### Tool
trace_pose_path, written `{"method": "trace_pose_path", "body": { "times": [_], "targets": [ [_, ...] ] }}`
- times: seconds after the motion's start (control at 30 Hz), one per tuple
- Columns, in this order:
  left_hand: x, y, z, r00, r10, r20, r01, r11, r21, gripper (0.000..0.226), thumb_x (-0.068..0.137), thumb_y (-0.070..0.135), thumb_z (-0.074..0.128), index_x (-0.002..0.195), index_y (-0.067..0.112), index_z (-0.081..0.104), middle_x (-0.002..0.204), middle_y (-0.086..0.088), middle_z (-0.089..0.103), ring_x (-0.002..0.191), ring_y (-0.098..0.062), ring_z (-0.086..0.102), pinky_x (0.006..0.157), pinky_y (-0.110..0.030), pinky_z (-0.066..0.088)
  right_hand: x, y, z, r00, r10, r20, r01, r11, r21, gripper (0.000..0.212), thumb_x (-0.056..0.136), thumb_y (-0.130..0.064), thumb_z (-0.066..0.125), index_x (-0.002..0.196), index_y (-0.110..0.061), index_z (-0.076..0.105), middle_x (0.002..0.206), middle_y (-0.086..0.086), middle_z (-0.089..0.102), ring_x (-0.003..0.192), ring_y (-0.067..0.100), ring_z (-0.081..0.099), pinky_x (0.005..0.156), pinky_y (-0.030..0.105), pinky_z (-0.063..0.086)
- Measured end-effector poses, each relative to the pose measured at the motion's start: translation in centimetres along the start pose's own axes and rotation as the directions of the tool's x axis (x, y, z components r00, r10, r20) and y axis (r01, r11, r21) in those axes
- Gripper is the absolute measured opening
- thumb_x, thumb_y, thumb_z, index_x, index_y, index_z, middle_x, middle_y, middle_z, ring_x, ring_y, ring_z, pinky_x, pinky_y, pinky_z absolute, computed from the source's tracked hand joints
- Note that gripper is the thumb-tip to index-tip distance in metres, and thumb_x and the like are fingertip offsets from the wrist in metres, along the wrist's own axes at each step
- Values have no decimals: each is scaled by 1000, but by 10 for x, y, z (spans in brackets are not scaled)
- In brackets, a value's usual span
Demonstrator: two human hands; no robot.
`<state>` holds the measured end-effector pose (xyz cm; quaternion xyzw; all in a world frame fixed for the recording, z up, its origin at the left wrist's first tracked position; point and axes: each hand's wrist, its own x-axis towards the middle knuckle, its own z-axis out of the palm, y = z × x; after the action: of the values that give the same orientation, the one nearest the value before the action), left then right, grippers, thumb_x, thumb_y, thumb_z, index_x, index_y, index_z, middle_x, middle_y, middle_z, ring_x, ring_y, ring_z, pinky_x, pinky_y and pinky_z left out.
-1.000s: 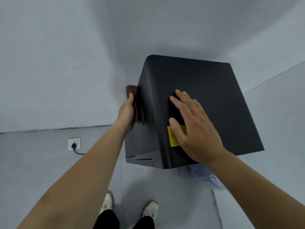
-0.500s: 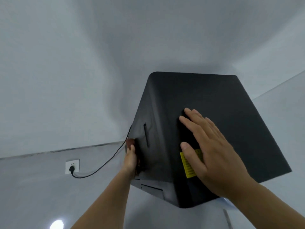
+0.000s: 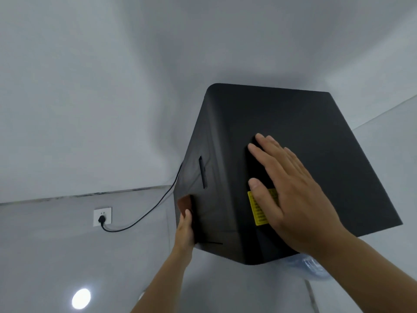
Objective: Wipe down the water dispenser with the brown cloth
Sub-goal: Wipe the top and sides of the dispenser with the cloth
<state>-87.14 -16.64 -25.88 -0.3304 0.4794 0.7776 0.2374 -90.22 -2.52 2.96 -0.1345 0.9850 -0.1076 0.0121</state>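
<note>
The black water dispenser [image 3: 293, 136] stands in the corner of a pale grey room, seen from above so that its flat top fills the right half of the view. The person's right hand [image 3: 291, 193] lies palm down on that top, fingers spread and extended toward eleven o'clock, the thumb resting over part of a yellow warning label [image 3: 259, 211] stuck near the front edge. At eight o'clock from that hand, the left hand [image 3: 186, 231] presses against the dispenser's left side panel, low down, holding the brown cloth [image 3: 185, 203] flat between palm and panel; only a small rust-coloured corner of it shows above the thumb, and the fingers behind it are hidden. A narrow vertical slot [image 3: 203, 172] sits in the same panel at twelve o'clock from the cloth. A black power cord [image 3: 146, 215] runs from behind the dispenser toward nine o'clock to a white wall socket [image 3: 102, 216]. A blue water bottle [image 3: 313, 267] peeks out below the dispenser at five o'clock, and a round light reflection [image 3: 81, 298] glows on the floor.
</note>
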Motion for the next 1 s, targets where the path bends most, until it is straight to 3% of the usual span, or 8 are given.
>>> {"method": "trace_pose_path", "body": {
  "times": [0.1,0.17,0.27,0.37,0.57,0.73,0.9,1.0],
  "targets": [
    [-6,-31,-13,984,-159,-74,162,986,29,54,101,56,40,146,27,45,118,-21,61,64,-19,51,56,-29,42,1,1,-1,1000,0,8,-1,1000,11,62,100,-52,28,157,-28,26,166,-12,19,154,-2,6,124,22,4],
    [-17,-31,-10,990,-117,-73,120,992,28,47,103,52,38,142,26,48,112,-15,60,57,-18,42,50,-28,34,1,1,0,1000,5,15,-5,1000,16,64,99,-53,27,157,-28,25,167,-11,19,154,0,6,124,24,4],
    [-31,-11,6,997,-48,-63,49,999,20,45,102,53,39,144,38,48,128,0,58,75,-12,52,59,-27,41,0,1,0,1000,0,17,0,1000,13,65,99,-52,26,158,-26,26,168,-9,19,155,2,7,125,26,5],
    [-59,23,22,990,127,57,-126,992,-25,49,98,59,45,145,44,47,144,14,57,126,-9,56,109,-39,44,1,2,-1,1000,2,26,-2,1000,14,66,98,-52,24,159,-24,26,168,-7,18,155,3,5,125,27,4],
    [-122,45,45,865,478,154,-487,873,28,52,102,51,41,150,31,39,150,18,50,140,1,42,115,-21,32,0,3,1,999,-11,35,11,1000,2,67,99,-52,24,160,-24,22,169,-5,14,155,5,3,124,26,1],
    [-73,-8,25,947,323,-6,-321,944,72,48,106,43,32,153,33,32,155,11,42,145,-8,35,123,-31,22,-1,3,3,999,-28,18,27,1000,14,68,98,-53,22,159,-24,23,169,-6,15,155,5,5,123,24,1],
    [-26,-65,2,988,35,-150,-28,999,47,51,107,44,31,156,31,29,157,-4,41,143,-26,40,117,-40,31,0,3,2,1000,-24,-3,24,998,49,65,98,-51,26,158,-27,25,168,-9,17,154,2,7,122,24,3],
    [-25,-62,7,985,28,-173,-22,999,35,51,107,44,33,156,29,33,155,-6,45,140,-27,43,118,-46,33,0,4,2,1000,-28,-6,29,998,61,64,97,-50,28,157,-28,26,167,-10,19,154,2,9,122,24,4]
  ]
}}
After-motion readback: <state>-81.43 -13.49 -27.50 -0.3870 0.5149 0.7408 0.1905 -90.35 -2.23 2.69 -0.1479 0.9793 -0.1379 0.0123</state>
